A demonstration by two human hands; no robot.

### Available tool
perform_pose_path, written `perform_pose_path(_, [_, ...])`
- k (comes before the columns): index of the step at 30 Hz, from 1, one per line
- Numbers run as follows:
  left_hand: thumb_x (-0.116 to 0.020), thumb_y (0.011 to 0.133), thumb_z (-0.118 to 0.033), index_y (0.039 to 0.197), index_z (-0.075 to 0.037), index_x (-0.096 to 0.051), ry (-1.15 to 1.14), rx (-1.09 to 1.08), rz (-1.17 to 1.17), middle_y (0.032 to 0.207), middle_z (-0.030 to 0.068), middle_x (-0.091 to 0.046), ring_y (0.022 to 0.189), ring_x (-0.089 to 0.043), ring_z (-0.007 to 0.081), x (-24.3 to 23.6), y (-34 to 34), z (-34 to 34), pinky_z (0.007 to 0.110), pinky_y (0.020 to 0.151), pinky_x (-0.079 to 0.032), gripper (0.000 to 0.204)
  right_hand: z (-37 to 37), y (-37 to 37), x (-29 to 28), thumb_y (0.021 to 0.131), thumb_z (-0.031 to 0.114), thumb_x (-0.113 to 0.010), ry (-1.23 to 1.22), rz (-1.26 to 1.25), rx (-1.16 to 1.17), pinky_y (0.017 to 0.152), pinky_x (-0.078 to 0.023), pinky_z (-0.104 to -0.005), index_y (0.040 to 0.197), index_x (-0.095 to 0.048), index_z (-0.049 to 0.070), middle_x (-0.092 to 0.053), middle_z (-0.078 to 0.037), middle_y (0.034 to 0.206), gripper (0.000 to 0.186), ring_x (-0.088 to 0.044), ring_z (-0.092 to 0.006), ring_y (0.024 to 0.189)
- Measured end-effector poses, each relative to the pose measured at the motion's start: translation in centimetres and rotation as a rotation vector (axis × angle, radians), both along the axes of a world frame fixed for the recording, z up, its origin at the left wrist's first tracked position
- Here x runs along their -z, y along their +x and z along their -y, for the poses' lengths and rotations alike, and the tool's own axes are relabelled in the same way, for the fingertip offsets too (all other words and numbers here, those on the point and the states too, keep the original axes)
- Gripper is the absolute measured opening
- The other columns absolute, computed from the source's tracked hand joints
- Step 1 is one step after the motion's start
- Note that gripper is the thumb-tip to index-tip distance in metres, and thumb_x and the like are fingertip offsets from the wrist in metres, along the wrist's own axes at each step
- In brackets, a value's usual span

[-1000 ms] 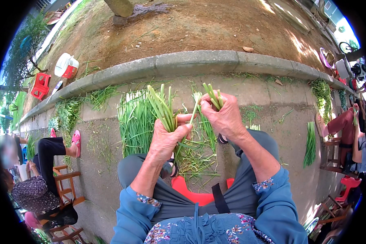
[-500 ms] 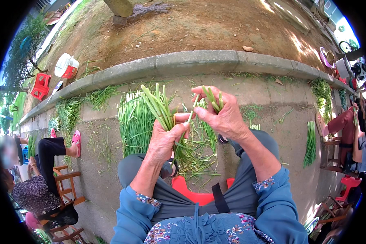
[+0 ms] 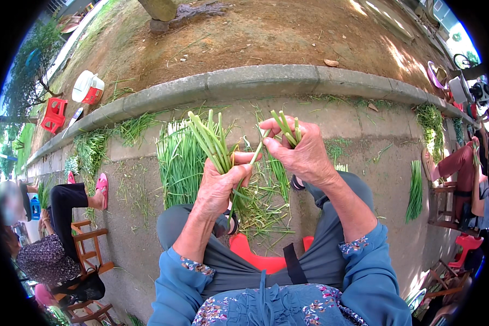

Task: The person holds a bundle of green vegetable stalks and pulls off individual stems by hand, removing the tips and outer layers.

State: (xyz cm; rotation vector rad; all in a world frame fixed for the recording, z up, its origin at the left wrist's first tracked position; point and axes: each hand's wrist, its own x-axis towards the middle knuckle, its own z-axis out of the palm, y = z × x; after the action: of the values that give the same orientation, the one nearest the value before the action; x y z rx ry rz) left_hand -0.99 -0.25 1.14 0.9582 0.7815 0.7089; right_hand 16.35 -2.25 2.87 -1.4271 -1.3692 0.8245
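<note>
Blue cloth made up our blouse [image 3: 266, 307], and below it our grey trousers [image 3: 328, 255] straddled a red stool [image 3: 255, 259]. Above our lap, our left hand [image 3: 216, 185] gripped a thick bunch of chive-like stalks [image 3: 211, 142], its fingers wrapped around them, pale ends up and leaves hanging down. Our right hand [image 3: 303, 152] kept a smaller bunch [image 3: 285, 129] within its curled fingers, while thumb and forefinger pinched the upper end of a single stalk [image 3: 258, 149] that slanted up from the left hand.

We judged the work to be partway along: both bunches were in hand, and that one stalk was not yet with either group. Loose trimmings [image 3: 263, 220] littered the pavement between our feet, so a fair share seemed done. Just to their left lay a broad, aligned stack of stalks [image 3: 182, 168]; whether finished or waiting, we could not tell. Well off to the right lay a neat, slim bundle [image 3: 414, 190].

Farther out, tangled greens [image 3: 89, 152] lay by the concrete kerb [image 3: 261, 80], beyond which stood a white-and-red bucket [image 3: 88, 88].
</note>
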Motion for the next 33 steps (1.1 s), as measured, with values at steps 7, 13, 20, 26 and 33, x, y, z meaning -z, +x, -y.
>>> perform_pose_path(7, [-0.053,0.076,-0.004,0.097,0.005,-0.059,0.011,0.015,-0.01,0.056,-0.0028,-0.046,0.05,-0.039,0.0042,0.1,-0.2,-0.1,0.018,0.046,-0.028,0.024,-0.1,0.1,0.7,0.074,0.01,-0.058,0.055,0.038,0.01,0.048,-0.043,-0.0263,0.09,-0.061,0.002,-0.057,-0.008,0.059,0.019,-0.053,-0.0101,0.05])
perform_pose_path(13, [-0.054,0.076,-0.004,0.096,0.005,-0.06,0.013,0.007,-0.02,0.057,-0.0027,-0.047,0.051,-0.04,0.0042,-0.1,-0.2,-0.1,0.018,0.047,-0.029,0.023,-0.1,0.1,0.7,0.074,0.007,-0.056,0.069,0.078,0.0,0.049,-0.043,-0.0258,0.092,-0.061,0.003,-0.057,-0.009,0.06,0.019,-0.053,-0.0108,0.052])
perform_pose_path(20, [-0.053,0.073,-0.006,0.099,0.007,-0.058,0.027,-0.033,-0.026,0.054,-0.0016,-0.044,0.045,-0.033,0.0033,-0.2,0.0,0.2,0.017,0.043,-0.025,0.029,-0.4,0.4,1.0,0.077,0.004,-0.053,0.048,-0.147,0.063,0.054,-0.043,-0.0236,0.097,-0.059,0.002,-0.061,-0.004,0.064,0.021,-0.053,-0.0069,0.061])
perform_pose_path(26, [-0.055,0.074,-0.003,0.099,0.006,-0.058,0.057,-0.08,-0.044,0.056,-0.0012,-0.047,0.048,-0.037,0.0041,0.0,0.1,0.2,0.017,0.045,-0.029,0.027,-0.5,1.1,1.3,0.081,0.008,-0.056,-0.166,-0.341,-0.04,0.061,-0.044,-0.0221,0.088,-0.062,-0.001,-0.064,-0.005,0.076,0.013,-0.055,-0.007,0.068])
perform_pose_path(33, [-0.058,0.075,-0.001,0.096,0.002,-0.062,0.117,-0.064,-0.112,0.065,-0.0018,-0.054,0.057,-0.048,0.0044,0.7,0.1,0.1,0.019,0.052,-0.04,0.021,-0.3,0.3,1.9,0.075,0.01,-0.057,-0.075,-0.186,-0.036,0.046,-0.038,-0.0248,0.076,-0.062,0.001,-0.056,0.001,0.058,0.011,-0.045,-0.0045,0.052])
